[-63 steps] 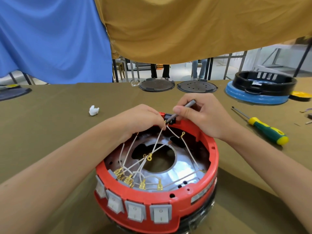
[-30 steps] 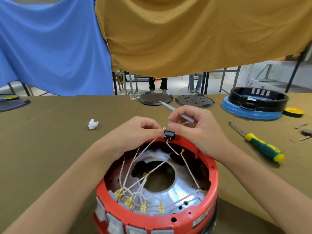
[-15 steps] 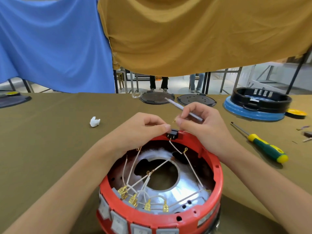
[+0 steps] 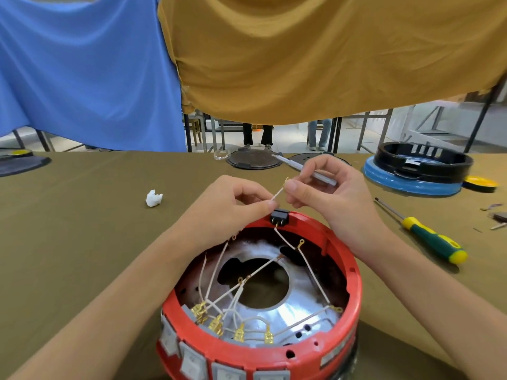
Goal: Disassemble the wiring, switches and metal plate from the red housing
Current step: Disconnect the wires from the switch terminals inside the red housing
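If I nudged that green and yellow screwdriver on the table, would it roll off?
Probably it would roll a little: the screwdriver has a rounded handle and lies flat on the cloth-covered table. The cloth would likely slow it. It looks stiff, with a thin metal shaft, and it lies apart from both hands.

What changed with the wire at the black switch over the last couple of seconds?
The right hand has pulled a white wire off the small black switch and lifted it, still holding the grey pen-like tool. The left hand stays pinching by the switch; the red housing is unmoved.
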`<state>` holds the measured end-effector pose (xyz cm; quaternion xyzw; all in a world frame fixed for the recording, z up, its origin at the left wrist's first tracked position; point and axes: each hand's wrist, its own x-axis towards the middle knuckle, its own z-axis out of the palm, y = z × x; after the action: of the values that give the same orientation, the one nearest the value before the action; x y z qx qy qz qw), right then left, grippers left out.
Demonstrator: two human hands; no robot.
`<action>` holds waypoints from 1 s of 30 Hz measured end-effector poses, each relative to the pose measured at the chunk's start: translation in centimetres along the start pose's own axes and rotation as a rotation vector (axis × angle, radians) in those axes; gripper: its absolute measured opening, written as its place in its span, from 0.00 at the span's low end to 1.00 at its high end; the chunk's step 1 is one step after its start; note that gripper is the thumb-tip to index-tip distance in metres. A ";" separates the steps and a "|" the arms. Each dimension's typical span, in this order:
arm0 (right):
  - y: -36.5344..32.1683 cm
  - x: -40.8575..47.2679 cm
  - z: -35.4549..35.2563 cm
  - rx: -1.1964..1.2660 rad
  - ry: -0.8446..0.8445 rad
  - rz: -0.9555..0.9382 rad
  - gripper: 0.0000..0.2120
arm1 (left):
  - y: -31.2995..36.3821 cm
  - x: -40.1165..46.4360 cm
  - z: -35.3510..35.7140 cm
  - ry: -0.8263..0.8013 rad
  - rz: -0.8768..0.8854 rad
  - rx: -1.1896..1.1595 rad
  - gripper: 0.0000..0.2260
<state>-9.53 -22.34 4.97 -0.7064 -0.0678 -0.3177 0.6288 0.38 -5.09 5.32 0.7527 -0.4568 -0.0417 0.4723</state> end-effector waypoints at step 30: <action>3.8 3.2 -9.9 0.010 0.444 0.380 0.11 | -2.4 -0.8 -3.7 -0.183 -0.389 0.096 0.11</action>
<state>-8.73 -33.33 3.48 -0.6165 0.2034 -0.3410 0.6799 3.33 -1.72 5.25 0.8413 -0.3455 -0.1783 0.3756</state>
